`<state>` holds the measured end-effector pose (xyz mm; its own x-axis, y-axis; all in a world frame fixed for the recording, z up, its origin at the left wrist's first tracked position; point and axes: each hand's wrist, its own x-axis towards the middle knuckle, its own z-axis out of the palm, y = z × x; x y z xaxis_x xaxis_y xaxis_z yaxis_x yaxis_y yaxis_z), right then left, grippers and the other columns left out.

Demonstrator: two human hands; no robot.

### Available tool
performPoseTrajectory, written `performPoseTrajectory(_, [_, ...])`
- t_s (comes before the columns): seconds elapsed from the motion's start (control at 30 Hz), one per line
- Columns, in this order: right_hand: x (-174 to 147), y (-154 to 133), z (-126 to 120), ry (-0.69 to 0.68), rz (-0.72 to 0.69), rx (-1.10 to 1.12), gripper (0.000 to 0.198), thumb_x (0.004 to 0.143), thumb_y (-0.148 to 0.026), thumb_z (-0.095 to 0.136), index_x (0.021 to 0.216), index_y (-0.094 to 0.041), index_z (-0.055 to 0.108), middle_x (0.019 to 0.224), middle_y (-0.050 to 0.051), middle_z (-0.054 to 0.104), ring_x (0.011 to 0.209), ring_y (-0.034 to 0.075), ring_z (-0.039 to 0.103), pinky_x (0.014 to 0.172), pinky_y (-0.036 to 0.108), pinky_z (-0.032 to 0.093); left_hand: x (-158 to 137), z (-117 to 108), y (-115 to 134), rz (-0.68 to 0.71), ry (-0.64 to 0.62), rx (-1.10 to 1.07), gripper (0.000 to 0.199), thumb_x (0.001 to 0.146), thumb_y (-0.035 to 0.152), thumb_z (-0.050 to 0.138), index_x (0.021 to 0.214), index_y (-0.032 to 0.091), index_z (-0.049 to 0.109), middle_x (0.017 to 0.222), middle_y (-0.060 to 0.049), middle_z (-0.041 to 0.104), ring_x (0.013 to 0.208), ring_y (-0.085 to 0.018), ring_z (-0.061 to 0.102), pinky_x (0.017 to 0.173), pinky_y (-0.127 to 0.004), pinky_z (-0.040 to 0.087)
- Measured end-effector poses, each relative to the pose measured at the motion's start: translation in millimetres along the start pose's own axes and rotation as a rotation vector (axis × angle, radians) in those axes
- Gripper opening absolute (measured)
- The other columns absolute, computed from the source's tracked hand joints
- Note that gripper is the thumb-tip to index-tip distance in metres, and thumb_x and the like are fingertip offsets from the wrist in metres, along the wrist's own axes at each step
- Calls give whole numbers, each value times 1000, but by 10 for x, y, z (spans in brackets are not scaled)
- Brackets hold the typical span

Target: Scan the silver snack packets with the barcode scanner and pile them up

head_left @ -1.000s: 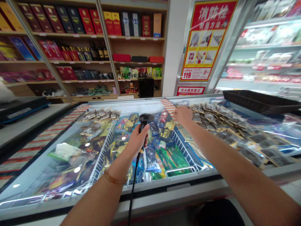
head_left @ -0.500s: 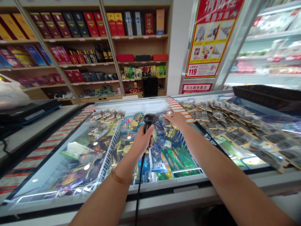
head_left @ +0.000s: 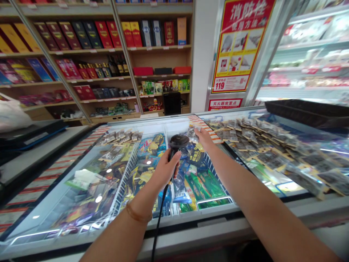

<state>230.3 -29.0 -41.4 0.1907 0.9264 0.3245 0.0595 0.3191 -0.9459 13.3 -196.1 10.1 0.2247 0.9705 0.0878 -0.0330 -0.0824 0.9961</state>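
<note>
My left hand (head_left: 166,169) is wrapped round the handle of a black barcode scanner (head_left: 178,141), its head upward and a black cable running down toward me. Farther off to the right, my right hand (head_left: 204,138) has its fingers closed at the edge of a small clear packet with dark contents (head_left: 191,134). The packet is partly blurred. Both hands are above the glass top of a chest freezer (head_left: 120,125). Under the glass lie colourful frozen-treat bags, among them green packs (head_left: 203,183) in a white wire basket (head_left: 127,176).
Many similar small packets (head_left: 275,158) are spread over the glass at right, with a smaller group (head_left: 124,135) at back left. A black tray (head_left: 308,111) sits at far right. Shelves of boxes (head_left: 88,36) stand behind; a dark counter device (head_left: 35,133) is at left.
The view has tilted up slightly. The scanner has moved slightly right and down, and the packet at my right hand now shows to the left of its fingers.
</note>
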Motion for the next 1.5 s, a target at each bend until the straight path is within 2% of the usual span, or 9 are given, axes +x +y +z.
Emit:
performPoseTrajectory(0.07, [-5, 2, 18, -7, 44, 127, 59, 70, -75, 71, 92, -21, 62, 74, 1, 67, 68, 17, 61, 59, 28, 46, -14, 22, -12, -9, -15, 17, 54, 78, 71, 70, 86, 23, 46, 62, 8, 51, 38, -7, 44, 37, -22, 35])
performPoseTrajectory(0.17, [-8, 15, 45, -15, 33, 154, 61, 66, -75, 75, 90, -20, 63, 69, -1, 64, 63, 15, 58, 54, 25, 44, -22, 42, -38, -15, -29, 56, 56, 77, 73, 70, 87, 23, 47, 62, 8, 51, 37, -7, 43, 36, -23, 35])
performPoseTrajectory(0.43, [30, 74, 61, -38, 46, 235, 65, 61, -75, 78, 94, -21, 67, 75, 0, 71, 73, 19, 69, 65, 28, 55, -27, 72, -95, -33, -70, 95, 59, 77, 76, 68, 89, 23, 47, 63, 8, 52, 40, -7, 44, 37, -23, 37])
performPoseTrajectory(0.8, [-15, 4, 58, -22, 45, 100, 72, 67, -84, 64, 100, -20, 64, 82, 4, 73, 80, 21, 71, 68, 30, 55, 19, 91, -225, -28, -61, 79, 59, 75, 77, 69, 90, 23, 50, 58, 8, 52, 35, -7, 39, 36, -22, 34])
performPoseTrajectory(1.07, [36, 106, 39, -8, 41, 118, 70, 69, -77, 69, 106, -18, 67, 87, 5, 75, 82, 22, 71, 71, 31, 55, 4, 99, -205, -35, -76, 69, 62, 74, 79, 68, 93, 23, 50, 59, 9, 51, 36, -7, 40, 36, -22, 35])
performPoseTrajectory(1.17, [52, 119, 20, 33, -12, 20, 63, 79, -73, 62, 107, -17, 67, 92, 7, 76, 91, 25, 71, 80, 35, 56, -19, 103, -147, -44, -69, 68, 61, 74, 78, 70, 92, 23, 49, 59, 9, 51, 38, -8, 42, 37, -22, 36])
performPoseTrajectory(1.3, [28, 43, -5, 163, -43, -288, 45, 92, -59, 52, 101, -17, 66, 101, 12, 74, 102, 28, 68, 91, 39, 52, -20, 89, -79, -49, -8, 44, 59, 73, 75, 73, 89, 23, 48, 62, 8, 53, 39, -8, 44, 37, -22, 36])
performPoseTrajectory(1.4, [-19, -56, 6, 244, 57, -414, 33, 98, -48, 46, 104, -19, 61, 97, 14, 73, 96, 29, 68, 87, 38, 52, 11, 37, -10, -31, 84, 23, 57, 74, 73, 72, 88, 24, 47, 62, 8, 52, 38, -8, 44, 36, -22, 36])
performPoseTrajectory(1.5, [-60, -135, 48, 242, 129, -431, 29, 100, -44, 46, 107, -20, 58, 89, 13, 72, 82, 28, 70, 75, 37, 54, 37, -88, 128, -19, 171, -1, 53, 78, 70, 71, 88, 24, 47, 61, 8, 51, 38, -8, 44, 35, -22, 35])
